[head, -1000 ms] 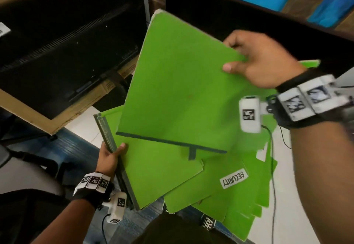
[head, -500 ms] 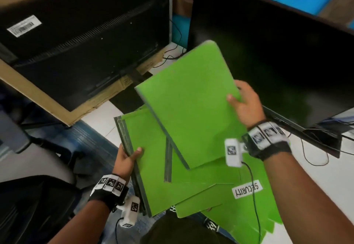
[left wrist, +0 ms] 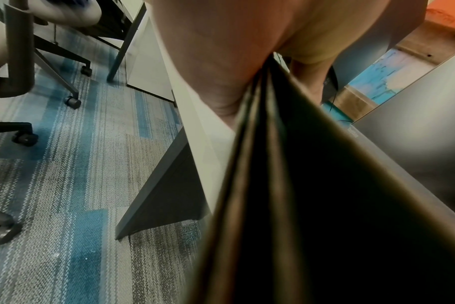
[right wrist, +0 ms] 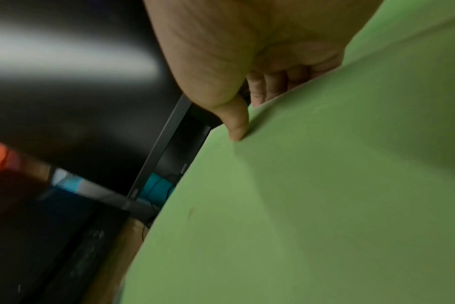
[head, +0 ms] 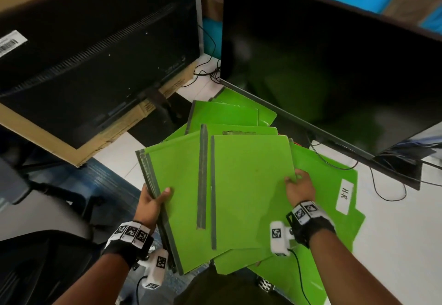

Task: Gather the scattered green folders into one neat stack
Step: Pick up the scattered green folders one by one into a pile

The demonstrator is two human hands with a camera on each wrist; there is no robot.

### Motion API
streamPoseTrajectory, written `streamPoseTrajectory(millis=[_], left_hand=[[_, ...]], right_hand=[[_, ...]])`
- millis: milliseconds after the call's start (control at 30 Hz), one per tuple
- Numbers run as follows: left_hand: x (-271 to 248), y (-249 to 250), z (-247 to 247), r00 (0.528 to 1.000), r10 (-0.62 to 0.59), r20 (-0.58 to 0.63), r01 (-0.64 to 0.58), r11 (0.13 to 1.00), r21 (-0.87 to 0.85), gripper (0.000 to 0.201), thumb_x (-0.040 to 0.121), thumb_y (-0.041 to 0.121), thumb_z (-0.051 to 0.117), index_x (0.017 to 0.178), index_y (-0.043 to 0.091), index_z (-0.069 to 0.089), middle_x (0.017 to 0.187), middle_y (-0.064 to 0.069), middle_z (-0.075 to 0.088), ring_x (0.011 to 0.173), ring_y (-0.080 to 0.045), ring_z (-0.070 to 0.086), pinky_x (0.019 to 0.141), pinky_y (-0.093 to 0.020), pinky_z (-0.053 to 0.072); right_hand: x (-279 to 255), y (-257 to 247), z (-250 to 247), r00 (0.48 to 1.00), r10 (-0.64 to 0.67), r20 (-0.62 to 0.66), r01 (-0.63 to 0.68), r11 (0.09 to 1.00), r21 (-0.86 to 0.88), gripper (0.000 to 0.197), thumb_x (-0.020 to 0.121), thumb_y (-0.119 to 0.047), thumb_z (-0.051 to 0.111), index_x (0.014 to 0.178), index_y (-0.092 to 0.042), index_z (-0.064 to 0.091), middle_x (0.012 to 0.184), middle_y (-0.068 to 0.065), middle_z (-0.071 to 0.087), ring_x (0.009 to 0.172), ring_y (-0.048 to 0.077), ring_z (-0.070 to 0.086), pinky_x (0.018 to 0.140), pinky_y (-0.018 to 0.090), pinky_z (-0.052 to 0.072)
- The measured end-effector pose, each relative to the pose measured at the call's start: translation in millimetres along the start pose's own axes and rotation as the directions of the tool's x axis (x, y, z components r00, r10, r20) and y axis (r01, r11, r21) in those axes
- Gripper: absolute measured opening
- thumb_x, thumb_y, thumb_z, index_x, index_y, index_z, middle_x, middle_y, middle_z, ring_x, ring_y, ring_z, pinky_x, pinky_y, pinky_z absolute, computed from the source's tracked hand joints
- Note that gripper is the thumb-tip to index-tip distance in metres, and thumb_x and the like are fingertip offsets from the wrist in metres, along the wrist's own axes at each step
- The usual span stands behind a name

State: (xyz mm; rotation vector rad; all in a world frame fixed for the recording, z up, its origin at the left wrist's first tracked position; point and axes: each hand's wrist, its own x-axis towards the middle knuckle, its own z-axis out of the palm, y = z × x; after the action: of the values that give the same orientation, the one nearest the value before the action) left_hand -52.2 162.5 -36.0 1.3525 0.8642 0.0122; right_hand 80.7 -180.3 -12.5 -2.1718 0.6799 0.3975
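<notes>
Plainly, the main risk is lying in the loose overlap: the right hand is pinching the right edge of the top folder with thumb on top and fingers curled beneath, as the right wrist view is showing, and that folder is sitting offset to the right of the held stack rather than squared with it, so a careless release is likely to leave it sliding off the smooth covers. The left hand is gripping the stack by its dark spine edge, thumb pressing on the top cover, and because the bundle is hanging partly past the edge of the desk, a slackening grip could be sending several folders to the carpet. More loose folders are fanning out behind on the desk, close under the monitor and its trailing cables, so dragging one out could be snagging a cable. The folders themselves are looking like thin bright green card with grey taped spines, some scuffed; the H.R folder, carrying a white label, is lying flat on the desk to the right, under the raised ones. They are appearing flexible and slippery, so aligning spines together is looking like the safest move.
</notes>
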Motion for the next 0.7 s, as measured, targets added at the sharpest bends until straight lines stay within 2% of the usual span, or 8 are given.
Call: streamPoseTrajectory(millis=[133, 200, 267, 400, 467, 533, 633, 700], left_hand=[[0, 2, 1, 1.0, -0.004, -0.005, 0.004, 1.0, -0.005, 0.033, 0.087, 0.01, 0.066, 0.115, 0.022, 0.053, 0.11, -0.009, 0.068, 0.098, -0.032, 0.066, 0.086, -0.052, 0.054], [0, 3, 1, 1.0, 0.005, -0.012, -0.006, 1.0, -0.023, 0.027, 0.09, 0.01, 0.061, 0.113, 0.021, 0.053, 0.109, -0.009, 0.068, 0.098, -0.031, 0.065, 0.089, -0.052, 0.052], [-1, 4, 4, 1.0, 0.018, -0.017, -0.019, 0.999, -0.044, 0.023, 0.094, 0.01, 0.056, 0.115, 0.018, 0.052, 0.109, -0.008, 0.066, 0.098, -0.03, 0.063, 0.092, -0.05, 0.051], [-1, 6, 4, 0.999, 0.035, -0.033, -0.036, 0.999, -0.037, 0.023, 0.098, 0.021, 0.049, 0.121, 0.017, 0.05, 0.114, -0.007, 0.064, 0.101, -0.027, 0.062, 0.093, -0.047, 0.05], [1, 4, 3, 0.997, 0.055, -0.047, -0.053, 0.998, 0.029, 0.026, 0.099, 0.028, 0.046, 0.121, 0.014, 0.05, 0.112, -0.008, 0.064, 0.101, -0.026, 0.062, 0.094, -0.048, 0.05], [2, 1, 2, 0.994, 0.1, -0.042, -0.094, 0.987, 0.127, 0.025, 0.1, 0.028, 0.044, 0.117, 0.011, 0.05, 0.107, -0.011, 0.063, 0.097, -0.028, 0.061, 0.091, -0.047, 0.051], [-1, 0, 4, 0.99, 0.136, -0.042, -0.127, 0.976, 0.178, 0.025, 0.1, 0.024, 0.043, 0.114, 0.004, 0.049, 0.096, -0.007, 0.059, 0.09, -0.025, 0.056, 0.078, -0.035, 0.049], [-2, 0, 4, 0.991, 0.125, -0.042, -0.118, 0.982, 0.146, 0.031, 0.1, 0.025, 0.044, 0.118, 0.001, 0.048, 0.1, -0.008, 0.06, 0.088, -0.021, 0.058, 0.08, -0.035, 0.051]], right_hand=[[5, -24, 8, 0.995, 0.039, 0.096, -0.048, 0.995, 0.092, 0.043, 0.084, -0.021, 0.067, 0.124, -0.007, 0.058, 0.121, 0.008, 0.063, 0.099, 0.027, 0.06, 0.082, 0.027, 0.043], [1, -37, 6, 0.992, -0.015, 0.126, 0.001, 0.993, 0.115, 0.038, 0.089, -0.015, 0.063, 0.125, -0.004, 0.058, 0.118, 0.004, 0.06, 0.109, 0.028, 0.057, 0.086, 0.026, 0.038], [-2, -41, 1, 0.984, -0.096, 0.148, 0.076, 0.988, 0.134, 0.043, 0.092, -0.015, 0.059, 0.133, -0.006, 0.052, 0.129, 0.005, 0.055, 0.124, 0.028, 0.049, 0.098, 0.03, 0.035], [-9, -35, 13, 0.957, -0.185, 0.225, 0.182, 0.983, 0.033, 0.05, 0.088, -0.029, 0.063, 0.135, -0.025, 0.05, 0.139, -0.001, 0.051, 0.131, 0.03, 0.045, 0.107, 0.044, 0.035], [-15, -32, 25, 0.955, -0.188, 0.23, 0.193, 0.981, 0.001, 0.06, 0.088, -0.028, 0.063, 0.143, -0.031, 0.039, 0.148, -0.003, 0.039, 0.138, 0.03, 0.035, 0.109, 0.046, 0.03], [-25, -34, 39, 0.952, -0.206, 0.228, 0.202, 0.978, 0.041, 0.064, 0.089, -0.026, 0.062, 0.145, -0.035, 0.032, 0.152, -0.001, 0.034, 0.139, 0.027, 0.033, 0.11, 0.04, 0.028], [-43, -41, 61, 0.953, -0.213, 0.217, 0.199, 0.976, 0.084, 0.063, 0.091, -0.024, 0.06, 0.146, -0.033, 0.032, 0.149, 0.0, 0.039, 0.132, 0.025, 0.044, 0.099, 0.026, 0.036], [-49, -45, 75, 0.956, -0.218, 0.198, 0.21, 0.976, 0.062, 0.062, 0.092, -0.026, 0.059, 0.147, -0.033, 0.03, 0.148, 0.002, 0.041, 0.129, 0.026, 0.047, 0.098, 0.028, 0.039]])
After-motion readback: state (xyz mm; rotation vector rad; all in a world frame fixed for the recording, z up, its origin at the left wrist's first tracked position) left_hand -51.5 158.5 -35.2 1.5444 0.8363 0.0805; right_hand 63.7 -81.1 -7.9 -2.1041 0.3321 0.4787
